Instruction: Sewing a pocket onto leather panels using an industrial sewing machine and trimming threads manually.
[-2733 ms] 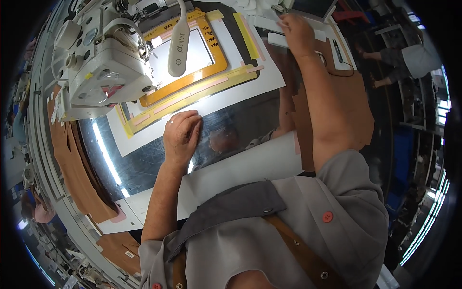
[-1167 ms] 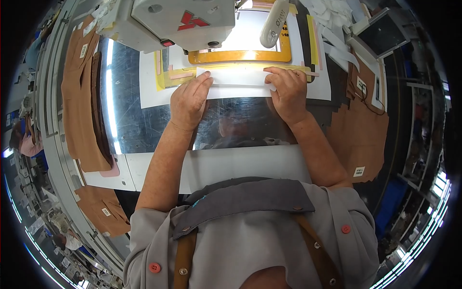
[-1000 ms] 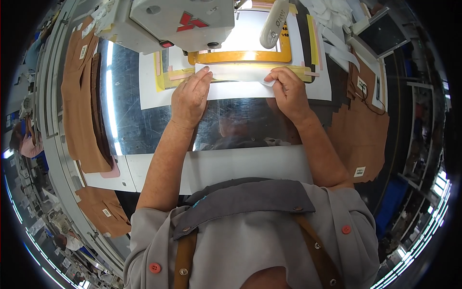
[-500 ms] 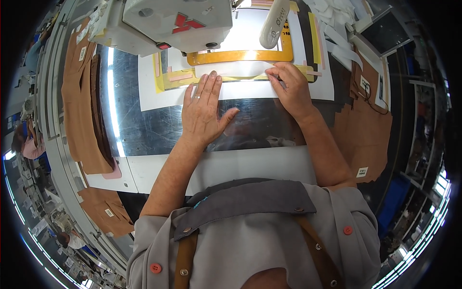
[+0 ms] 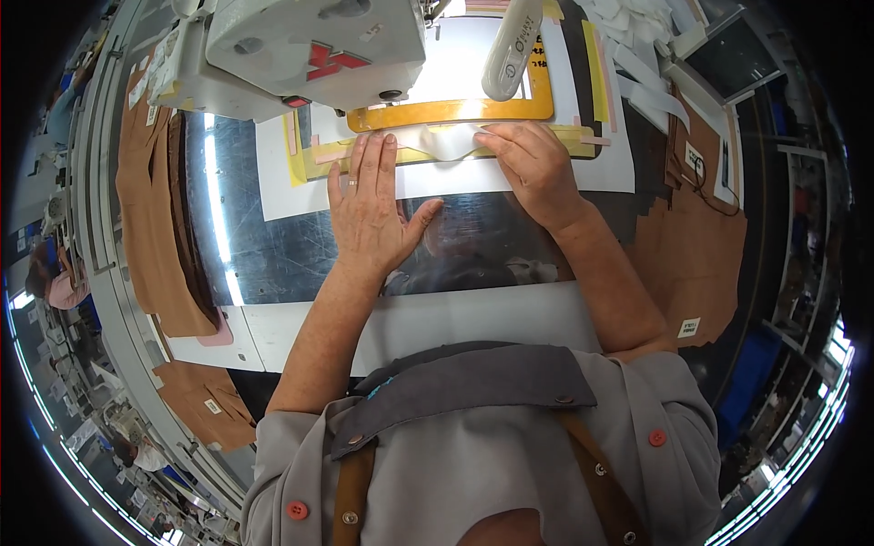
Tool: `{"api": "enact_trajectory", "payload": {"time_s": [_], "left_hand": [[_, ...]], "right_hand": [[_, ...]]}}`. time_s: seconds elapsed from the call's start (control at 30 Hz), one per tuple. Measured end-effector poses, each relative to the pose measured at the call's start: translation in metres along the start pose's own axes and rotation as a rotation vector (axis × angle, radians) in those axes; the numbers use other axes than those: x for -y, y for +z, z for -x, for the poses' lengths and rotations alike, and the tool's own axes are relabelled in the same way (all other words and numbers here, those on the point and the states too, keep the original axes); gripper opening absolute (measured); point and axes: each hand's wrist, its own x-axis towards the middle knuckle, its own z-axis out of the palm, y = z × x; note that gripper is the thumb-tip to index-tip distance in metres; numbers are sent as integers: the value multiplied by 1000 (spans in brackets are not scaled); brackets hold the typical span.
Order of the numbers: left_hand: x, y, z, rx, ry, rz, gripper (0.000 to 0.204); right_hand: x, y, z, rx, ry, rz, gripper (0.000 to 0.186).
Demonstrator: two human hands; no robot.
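A white strip (image 5: 448, 143) of thin material lies along the front edge of an amber frame (image 5: 428, 113). Its middle is buckled into a loose bend. My right hand (image 5: 539, 171) pinches the right end of the strip between thumb and fingers. Flat beside the left end rests my left hand (image 5: 369, 207), fingers stretched forward and thumb out to the side; its fingertips touch the strip or the yellow-taped border under it. Beneath both hands is a clear template edged with yellow tape (image 5: 332, 151), on a white sheet (image 5: 284, 198).
A white sewing machine head (image 5: 309, 59) overhangs the work at upper left, with a pale arm-like part (image 5: 512, 50) right of it. Brown fabric pieces lie stacked at left (image 5: 150, 227) and right (image 5: 696, 264). White scraps (image 5: 628, 27) and a dark screen (image 5: 733, 56) are at far right.
The strip, nearly flat before, now bulges toward me. My right hand has shifted left and slightly nearer with its end; my left hand has moved slightly left. The machine head appears shifted left.
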Motion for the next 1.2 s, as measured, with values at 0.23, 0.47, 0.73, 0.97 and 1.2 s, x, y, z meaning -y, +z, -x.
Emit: {"api": "enact_trajectory", "payload": {"time_s": [0.23, 0.47, 0.73, 0.97, 1.2], "left_hand": [[9, 0, -8, 35, 27, 102, 96], [8, 8, -12, -24, 48, 121, 100], [1, 7, -16, -10, 25, 71, 95], [1, 10, -17, -52, -3, 85, 93], [1, 10, -18, -31, 11, 100, 92]], "right_hand": [[-3, 1, 5, 24, -2, 11, 27], [-8, -6, 11, 30, 84, 96, 25], [-10, -18, 20, 54, 179, 137, 27], [33, -17, 21, 222, 15, 97, 35], [11, -25, 30, 290, 94, 299, 53]]}}
